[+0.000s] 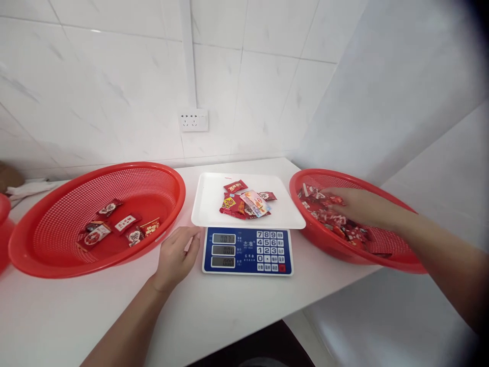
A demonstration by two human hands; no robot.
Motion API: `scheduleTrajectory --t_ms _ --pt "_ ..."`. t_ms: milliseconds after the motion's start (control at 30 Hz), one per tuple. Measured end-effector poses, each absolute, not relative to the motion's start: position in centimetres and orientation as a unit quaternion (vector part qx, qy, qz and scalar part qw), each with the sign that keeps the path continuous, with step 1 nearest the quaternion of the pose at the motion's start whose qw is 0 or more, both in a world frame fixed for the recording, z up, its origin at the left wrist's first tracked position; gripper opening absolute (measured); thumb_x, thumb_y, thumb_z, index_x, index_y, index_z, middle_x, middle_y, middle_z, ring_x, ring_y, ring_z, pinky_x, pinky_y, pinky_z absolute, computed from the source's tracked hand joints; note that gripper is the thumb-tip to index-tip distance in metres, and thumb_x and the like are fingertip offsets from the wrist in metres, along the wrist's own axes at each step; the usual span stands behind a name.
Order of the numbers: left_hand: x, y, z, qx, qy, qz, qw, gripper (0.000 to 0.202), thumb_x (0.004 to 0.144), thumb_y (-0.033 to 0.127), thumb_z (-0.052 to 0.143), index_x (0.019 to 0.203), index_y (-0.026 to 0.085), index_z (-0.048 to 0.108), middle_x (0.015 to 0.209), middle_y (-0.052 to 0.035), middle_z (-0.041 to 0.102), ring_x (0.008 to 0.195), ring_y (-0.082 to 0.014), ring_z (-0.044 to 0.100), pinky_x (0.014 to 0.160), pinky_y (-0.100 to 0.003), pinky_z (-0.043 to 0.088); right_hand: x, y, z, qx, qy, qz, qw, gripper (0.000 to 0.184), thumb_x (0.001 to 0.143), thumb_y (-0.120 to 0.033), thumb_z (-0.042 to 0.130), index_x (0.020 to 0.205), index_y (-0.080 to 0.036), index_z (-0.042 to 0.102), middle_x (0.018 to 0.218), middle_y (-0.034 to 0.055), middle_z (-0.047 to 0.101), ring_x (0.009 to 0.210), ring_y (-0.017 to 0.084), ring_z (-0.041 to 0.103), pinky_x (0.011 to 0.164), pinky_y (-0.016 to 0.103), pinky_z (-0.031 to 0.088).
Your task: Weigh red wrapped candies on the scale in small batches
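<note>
A blue digital scale [247, 251] with a white tray [208, 204] stands in the middle of the white counter. Several small red snack packets [244, 201] lie on the tray. My left hand [176, 257] rests on the counter beside the scale's left edge, fingers loosely curled, holding nothing. My right hand [349, 204] reaches into the red mesh basket [324, 239] on the right and lies over a heap of red packets [344, 227]. Its fingertips are in among the packets. Whether they grip one cannot be seen.
A larger red mesh basket [49, 255] on the left holds several packets [114, 227]. Another red rim [3, 229] shows at the far left edge. A wall socket [193, 121] sits on the tiled wall behind. The counter's front edge runs close to my arms.
</note>
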State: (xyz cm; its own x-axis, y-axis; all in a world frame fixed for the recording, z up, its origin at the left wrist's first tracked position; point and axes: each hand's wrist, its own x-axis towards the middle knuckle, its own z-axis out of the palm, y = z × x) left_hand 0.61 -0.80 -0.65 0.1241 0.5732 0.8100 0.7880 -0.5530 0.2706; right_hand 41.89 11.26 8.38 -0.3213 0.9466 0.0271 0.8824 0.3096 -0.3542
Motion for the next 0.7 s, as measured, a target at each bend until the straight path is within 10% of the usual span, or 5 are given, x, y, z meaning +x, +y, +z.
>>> scheduleTrajectory --t_ms 267,700 --pt "0.6 -0.9 -0.8 -0.740 -0.458 -0.480 0.114 0.016 0.080 0.007 0.053 0.091 0.017 0.058 0.074 -0.0017 0.066 0.069 -0.0112 0.062 0.064 -0.021 0.049 31.7 9.3 8.5 -0.452 -0.888 0.045 0.068 0.042 0.082 -0.027 0.050 0.123 -0.025 0.055 0.128 0.0071 0.055 0.119 0.030 0.047 0.096 0.049 0.041" --pt "0.5 -0.8 -0.8 -0.743 -0.453 -0.479 0.115 0.016 0.080 0.008 0.052 0.092 0.017 0.058 0.076 -0.0027 0.067 0.071 -0.0119 0.063 0.065 -0.022 0.050 29.2 10.7 6.2 -0.328 -0.934 -0.117 0.077 0.033 0.090 -0.013 0.040 0.114 -0.017 0.062 0.113 0.0104 0.066 0.102 0.024 0.061 0.088 0.041 0.046"
